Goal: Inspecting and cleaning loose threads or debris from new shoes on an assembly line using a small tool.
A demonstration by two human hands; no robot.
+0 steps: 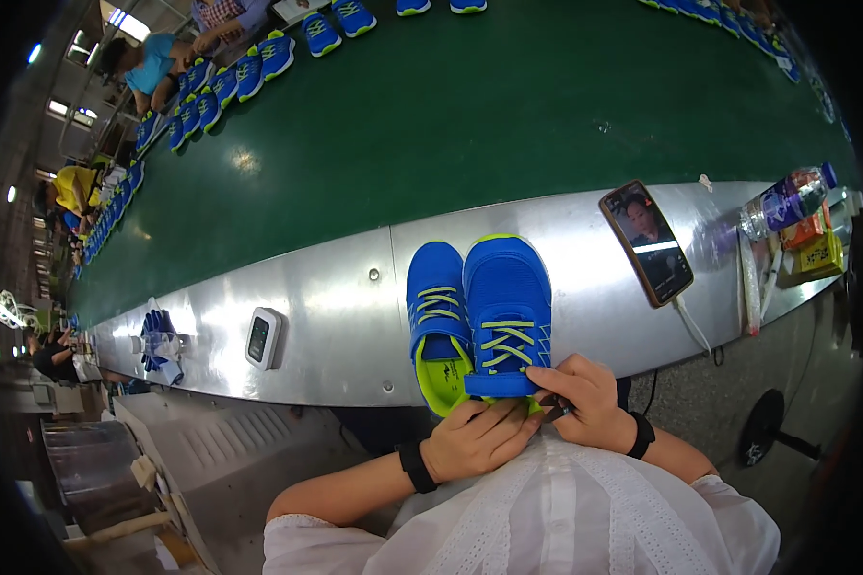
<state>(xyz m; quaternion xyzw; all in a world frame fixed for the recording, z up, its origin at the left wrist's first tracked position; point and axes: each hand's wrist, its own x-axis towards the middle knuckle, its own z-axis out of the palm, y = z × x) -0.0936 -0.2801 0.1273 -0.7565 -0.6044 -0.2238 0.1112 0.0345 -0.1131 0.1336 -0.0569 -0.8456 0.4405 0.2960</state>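
Two blue sneakers with lime laces and lining lie side by side on the metal table edge in front of me, toes pointing away. My left hand [479, 438] is closed at the heel of the right-hand sneaker [506, 273], its fingertips around the collar. At that shoe's strap [501, 384], my right hand [588, 401] pinches the right end between thumb and finger. A small dark tool [556, 409] shows under the right hand's fingers; its kind is unclear. Untouched, the left-hand sneaker [436, 278] rests against its mate, its strap lying across the top.
Beyond the metal edge [331, 287] runs a green conveyor belt [508, 125], with rows of blue sneakers [249, 72] on it. A phone [647, 242] with a cable, a bottle [786, 203] and a yellow box [820, 257] lie right; a white device [264, 337] sits left. Several people work far left.
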